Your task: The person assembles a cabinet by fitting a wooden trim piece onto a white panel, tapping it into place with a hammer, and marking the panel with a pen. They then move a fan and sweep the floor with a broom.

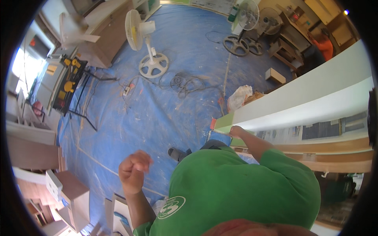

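My left hand (pixel 136 169) is raised over the blue floor sheet, its fingers curled in a loose fist and slightly blurred. I see nothing in it. On my right side, my right hand (pixel 237 131) rests at the near end of a long white panel (pixel 291 94), beside a light green end piece (pixel 225 122). Its fingers are bent closed, and what they hold, if anything, is hidden. A small red patch (pixel 213 123) shows at the green piece's corner.
A white pedestal fan (pixel 151 65) stands ahead, near tangled cords (pixel 185 83). At left is a table saw (pixel 59 84) on folding legs. More fans (pixel 238 45) stand farther back. A plastic bag (pixel 239 97) lies by the panel. A person in orange (pixel 325 46) is at far right.
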Tool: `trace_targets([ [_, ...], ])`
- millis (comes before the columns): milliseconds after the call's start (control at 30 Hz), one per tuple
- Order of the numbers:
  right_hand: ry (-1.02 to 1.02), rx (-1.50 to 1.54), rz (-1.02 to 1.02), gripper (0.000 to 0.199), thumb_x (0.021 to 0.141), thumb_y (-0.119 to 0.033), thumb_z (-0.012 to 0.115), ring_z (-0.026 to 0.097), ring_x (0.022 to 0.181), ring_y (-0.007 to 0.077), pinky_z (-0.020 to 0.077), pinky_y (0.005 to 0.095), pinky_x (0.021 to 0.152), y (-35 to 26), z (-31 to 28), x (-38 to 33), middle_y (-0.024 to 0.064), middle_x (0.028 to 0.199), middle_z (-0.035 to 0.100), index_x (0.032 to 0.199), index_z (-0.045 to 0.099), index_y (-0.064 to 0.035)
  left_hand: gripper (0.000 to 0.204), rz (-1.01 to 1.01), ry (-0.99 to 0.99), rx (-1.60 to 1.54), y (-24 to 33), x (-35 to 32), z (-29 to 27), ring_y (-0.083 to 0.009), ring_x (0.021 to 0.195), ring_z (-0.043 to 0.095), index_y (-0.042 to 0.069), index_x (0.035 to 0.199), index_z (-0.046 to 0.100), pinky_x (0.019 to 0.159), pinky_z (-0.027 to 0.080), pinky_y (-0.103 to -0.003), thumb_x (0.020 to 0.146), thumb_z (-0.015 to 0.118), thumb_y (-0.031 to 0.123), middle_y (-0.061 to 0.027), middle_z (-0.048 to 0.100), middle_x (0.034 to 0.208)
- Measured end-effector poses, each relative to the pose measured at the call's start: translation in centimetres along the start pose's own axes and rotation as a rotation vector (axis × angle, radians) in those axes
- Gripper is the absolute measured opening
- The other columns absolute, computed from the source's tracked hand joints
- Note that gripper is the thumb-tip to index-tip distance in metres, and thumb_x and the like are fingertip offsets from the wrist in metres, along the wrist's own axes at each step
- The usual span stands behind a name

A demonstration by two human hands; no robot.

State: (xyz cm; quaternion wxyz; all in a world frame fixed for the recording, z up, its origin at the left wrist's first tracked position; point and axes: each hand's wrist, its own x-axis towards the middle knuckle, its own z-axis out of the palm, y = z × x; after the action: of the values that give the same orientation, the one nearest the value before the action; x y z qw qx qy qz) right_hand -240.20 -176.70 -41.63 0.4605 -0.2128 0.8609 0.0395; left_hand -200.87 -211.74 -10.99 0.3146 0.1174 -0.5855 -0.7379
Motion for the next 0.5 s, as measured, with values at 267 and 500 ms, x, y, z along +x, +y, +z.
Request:
trace_targets([
  [267,0.142,0.142,-0.048,0.022,0.074,-0.030,0.069,0.067,0.080,0.0300,0.0529,0.0421,0.074,-0.6,3.3,0.0,0.0136,0.083,0.070,0.082,0.071,-0.0102,0.037,0.211,-0.809,-0.516,6.8,13.4,7.3,-0.0398,0.113,0.056,-0.001,0.109,0.070,0.095,0.048,-0.051,0.090,0.069,0.030,-0.0230,0.065,0.105],
  [500,0.026,0.183,-0.102,0.021,0.073,-0.027,0.068,0.067,0.081,0.0338,0.0524,0.0450,0.075,-1.6,1.2,6.1,0.0171,0.086,0.070,0.083,0.072,-0.0092,0.063,0.187,-0.915,-0.810,7.3,17.7,17.2,-0.0460,0.113,0.057,-0.016,0.104,0.066,0.094,0.047,-0.054,0.105,0.037,0.040,-0.0326,0.066,0.108],
])
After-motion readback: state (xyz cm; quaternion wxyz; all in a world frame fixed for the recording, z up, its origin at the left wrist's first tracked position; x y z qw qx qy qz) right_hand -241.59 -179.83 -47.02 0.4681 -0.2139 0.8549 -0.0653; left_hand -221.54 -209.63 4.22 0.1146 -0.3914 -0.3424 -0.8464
